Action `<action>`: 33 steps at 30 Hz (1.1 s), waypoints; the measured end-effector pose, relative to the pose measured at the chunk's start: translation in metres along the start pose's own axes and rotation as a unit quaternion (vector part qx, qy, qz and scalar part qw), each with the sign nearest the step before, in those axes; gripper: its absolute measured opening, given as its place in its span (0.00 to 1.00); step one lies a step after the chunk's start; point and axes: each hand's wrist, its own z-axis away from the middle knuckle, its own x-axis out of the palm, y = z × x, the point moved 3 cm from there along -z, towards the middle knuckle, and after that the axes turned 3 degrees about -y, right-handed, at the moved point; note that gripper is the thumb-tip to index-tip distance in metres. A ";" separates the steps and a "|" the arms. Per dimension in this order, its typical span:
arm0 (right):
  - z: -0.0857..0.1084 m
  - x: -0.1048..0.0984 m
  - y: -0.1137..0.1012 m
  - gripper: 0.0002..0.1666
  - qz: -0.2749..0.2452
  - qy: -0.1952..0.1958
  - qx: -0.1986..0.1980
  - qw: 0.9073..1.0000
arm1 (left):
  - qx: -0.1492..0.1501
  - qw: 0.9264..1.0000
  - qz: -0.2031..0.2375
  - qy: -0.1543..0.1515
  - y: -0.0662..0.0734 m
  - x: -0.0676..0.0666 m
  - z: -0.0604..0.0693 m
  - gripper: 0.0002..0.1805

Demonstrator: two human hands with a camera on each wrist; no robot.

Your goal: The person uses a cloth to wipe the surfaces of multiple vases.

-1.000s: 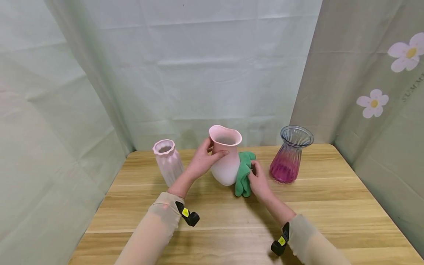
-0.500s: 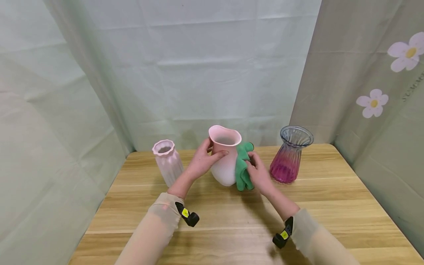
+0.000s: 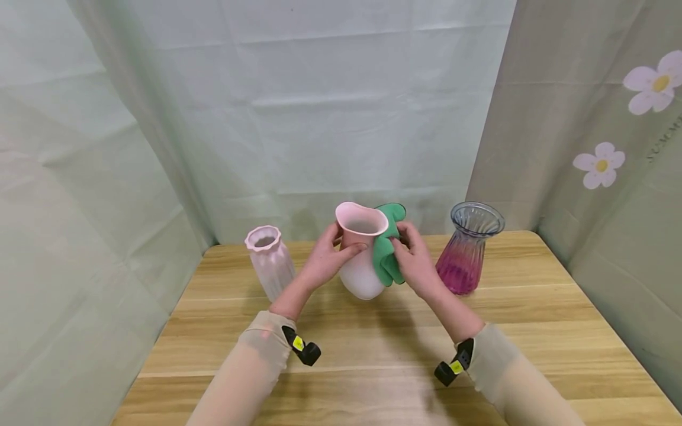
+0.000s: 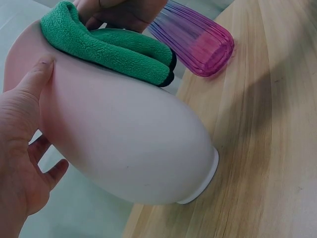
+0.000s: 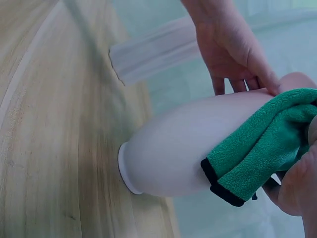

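Observation:
A pink-and-white vase (image 3: 362,275) with a wavy rim stands upright on the table, its foot on the wood in the left wrist view. My left hand (image 3: 326,258) grips its neck from the left, thumb across the front and fingers behind. My right hand (image 3: 417,260) pinches a folded green cloth (image 3: 388,251) and holds it against the vase's right side, just below the rim. In the right wrist view the cloth (image 5: 262,148) shows a black edging and lies along the vase's neck and shoulder. Part of the right hand's fingers is hidden by the cloth.
A pale pink ribbed vase (image 3: 272,266) stands to the left, partly behind the left forearm. On the right stands a glass vase (image 3: 462,260), blue-grey above and magenta below. The wooden table (image 3: 351,378) backs onto a pale curtain (image 3: 341,118).
My right hand has slid the green cloth up the vase's right side, from near the base to just below the rim. The left hand and the vase have stayed in place.

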 end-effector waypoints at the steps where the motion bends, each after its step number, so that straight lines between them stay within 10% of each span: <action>1: 0.000 0.001 0.001 0.15 0.001 0.003 0.000 1.000 | -0.001 1.000 -0.001 0.000 0.000 0.000 0.000 0.31; 13: 0.007 0.006 0.013 0.12 0.046 0.009 -0.007 0.999 | 0.006 1.000 0.002 0.004 -0.001 0.000 -0.001 0.29; 28: 0.041 0.010 0.081 0.12 0.019 0.020 0.043 0.999 | 0.013 1.000 0.010 0.000 0.001 0.001 -0.001 0.29; 33: 0.052 0.011 0.070 0.13 0.025 0.010 0.067 0.997 | 0.009 1.000 0.007 -0.002 0.001 0.000 0.000 0.29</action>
